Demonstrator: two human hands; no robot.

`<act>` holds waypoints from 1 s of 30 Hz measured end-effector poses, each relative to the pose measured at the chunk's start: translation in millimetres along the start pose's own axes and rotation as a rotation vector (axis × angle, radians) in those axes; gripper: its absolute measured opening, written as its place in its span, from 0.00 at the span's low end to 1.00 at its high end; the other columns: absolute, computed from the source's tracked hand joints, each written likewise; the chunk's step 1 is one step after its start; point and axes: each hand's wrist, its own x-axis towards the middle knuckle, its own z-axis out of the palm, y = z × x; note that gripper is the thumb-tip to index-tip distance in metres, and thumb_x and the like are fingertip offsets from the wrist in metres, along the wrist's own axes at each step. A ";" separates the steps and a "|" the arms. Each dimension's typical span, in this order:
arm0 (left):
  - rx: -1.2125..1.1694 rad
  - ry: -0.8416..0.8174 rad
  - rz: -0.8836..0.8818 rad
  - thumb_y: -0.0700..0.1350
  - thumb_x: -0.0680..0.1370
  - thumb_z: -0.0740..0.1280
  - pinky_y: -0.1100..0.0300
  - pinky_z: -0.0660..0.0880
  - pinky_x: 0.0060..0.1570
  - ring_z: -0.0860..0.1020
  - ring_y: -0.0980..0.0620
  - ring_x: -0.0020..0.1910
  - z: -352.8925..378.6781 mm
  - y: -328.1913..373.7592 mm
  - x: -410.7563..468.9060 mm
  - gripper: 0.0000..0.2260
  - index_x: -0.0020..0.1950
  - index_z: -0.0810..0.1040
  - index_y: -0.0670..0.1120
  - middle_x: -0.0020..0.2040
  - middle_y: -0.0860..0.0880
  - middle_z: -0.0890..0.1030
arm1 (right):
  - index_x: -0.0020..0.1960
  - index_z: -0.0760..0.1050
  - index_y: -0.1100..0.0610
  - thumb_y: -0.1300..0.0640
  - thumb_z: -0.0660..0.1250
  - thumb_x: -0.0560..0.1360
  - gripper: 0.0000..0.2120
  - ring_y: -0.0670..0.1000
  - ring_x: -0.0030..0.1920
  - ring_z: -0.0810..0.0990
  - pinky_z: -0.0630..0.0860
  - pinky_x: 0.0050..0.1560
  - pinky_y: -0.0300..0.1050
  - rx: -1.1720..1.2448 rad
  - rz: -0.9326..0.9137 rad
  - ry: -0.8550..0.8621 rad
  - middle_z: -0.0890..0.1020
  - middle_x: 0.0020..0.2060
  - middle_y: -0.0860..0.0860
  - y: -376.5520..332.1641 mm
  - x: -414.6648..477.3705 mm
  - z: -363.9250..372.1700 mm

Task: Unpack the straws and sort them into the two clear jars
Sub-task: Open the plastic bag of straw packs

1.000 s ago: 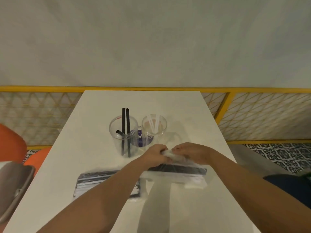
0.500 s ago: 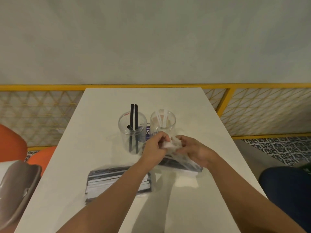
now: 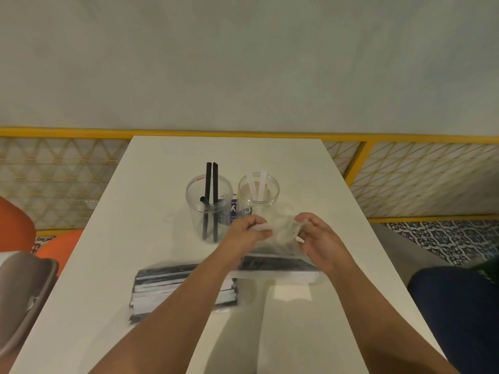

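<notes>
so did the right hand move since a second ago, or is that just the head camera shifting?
Yes. Against the clear-straw jar, the right hand has pulled rightward, away from the left hand, stretching the bag mouth open.

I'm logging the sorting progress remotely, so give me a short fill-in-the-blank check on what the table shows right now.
1. The left jar holds straws coloured ____.
2. The right jar holds straws coloured ____.
3. The left hand and right hand are pulling open a clear plastic ____.
4. A second pack of straws lies flat on the white ____.

Missing words: black; white; bag; table
</notes>
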 end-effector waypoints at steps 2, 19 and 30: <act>-0.002 -0.042 -0.020 0.33 0.73 0.67 0.60 0.70 0.45 0.73 0.53 0.39 -2.9 1.5 0.9 0.10 0.36 0.74 0.47 0.36 0.51 0.75 | 0.37 0.79 0.54 0.65 0.57 0.78 0.18 0.54 0.45 0.82 0.75 0.45 0.48 0.057 -0.001 0.018 0.82 0.40 0.52 -3.1 -0.6 -4.7; 0.282 -0.316 0.005 0.46 0.72 0.72 0.59 0.71 0.45 0.76 0.52 0.42 3.8 23.9 0.9 0.14 0.54 0.77 0.43 0.45 0.49 0.79 | 0.42 0.74 0.60 0.73 0.63 0.60 0.14 0.46 0.38 0.76 0.75 0.37 0.36 -0.265 -0.254 -0.132 0.78 0.37 0.50 -27.6 -5.2 11.7; -0.194 -0.212 0.123 0.37 0.74 0.69 0.63 0.70 0.40 0.73 0.54 0.38 -1.2 35.3 -4.2 0.04 0.44 0.75 0.43 0.38 0.49 0.77 | 0.48 0.78 0.54 0.73 0.67 0.69 0.16 0.52 0.42 0.75 0.74 0.39 0.37 -0.418 -0.226 -0.005 0.76 0.40 0.50 -35.3 -10.5 4.4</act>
